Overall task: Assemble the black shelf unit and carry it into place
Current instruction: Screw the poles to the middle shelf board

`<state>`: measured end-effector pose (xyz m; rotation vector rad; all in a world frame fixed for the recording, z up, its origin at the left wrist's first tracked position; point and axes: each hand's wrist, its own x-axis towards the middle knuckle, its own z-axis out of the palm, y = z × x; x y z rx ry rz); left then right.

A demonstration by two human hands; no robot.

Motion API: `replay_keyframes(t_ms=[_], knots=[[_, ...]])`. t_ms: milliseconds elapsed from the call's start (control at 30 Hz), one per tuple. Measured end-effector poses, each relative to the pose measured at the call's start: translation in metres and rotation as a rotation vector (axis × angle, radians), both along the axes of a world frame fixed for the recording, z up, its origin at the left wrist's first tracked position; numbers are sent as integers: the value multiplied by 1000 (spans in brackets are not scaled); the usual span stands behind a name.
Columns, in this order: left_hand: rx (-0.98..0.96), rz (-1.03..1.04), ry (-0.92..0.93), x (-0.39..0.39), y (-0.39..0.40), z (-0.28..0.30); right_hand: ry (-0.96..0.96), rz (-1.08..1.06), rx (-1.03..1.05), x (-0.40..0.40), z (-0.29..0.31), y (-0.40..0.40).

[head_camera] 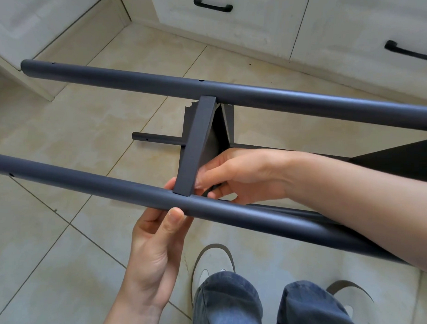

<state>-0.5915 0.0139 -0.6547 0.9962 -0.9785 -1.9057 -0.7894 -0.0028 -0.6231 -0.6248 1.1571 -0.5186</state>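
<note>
Head view: the black shelf unit (201,142) is held on its side above the tiled floor (63,132), two long round poles running left to right. The left hand (153,252) grips the near pole (110,189) from below, thumb on its front and a fingertip showing behind it. The right hand (238,175) reaches in from the right just above that pole, fingers curled around the edge of the shelf panel (196,146) where the panel meets the pole. The far pole (162,83) crosses above both hands.
</note>
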Motion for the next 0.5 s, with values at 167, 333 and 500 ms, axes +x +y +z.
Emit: replay_keyframes(t_ms=[167, 333, 500], knots=[[6, -9, 3, 0, 0, 1, 42, 31, 12, -1, 0, -1], [2, -9, 5, 0, 0, 0, -65, 19, 21, -3, -3, -1], [11, -3, 7, 0, 1, 0, -26, 11, 21, 1, -4, -1]])
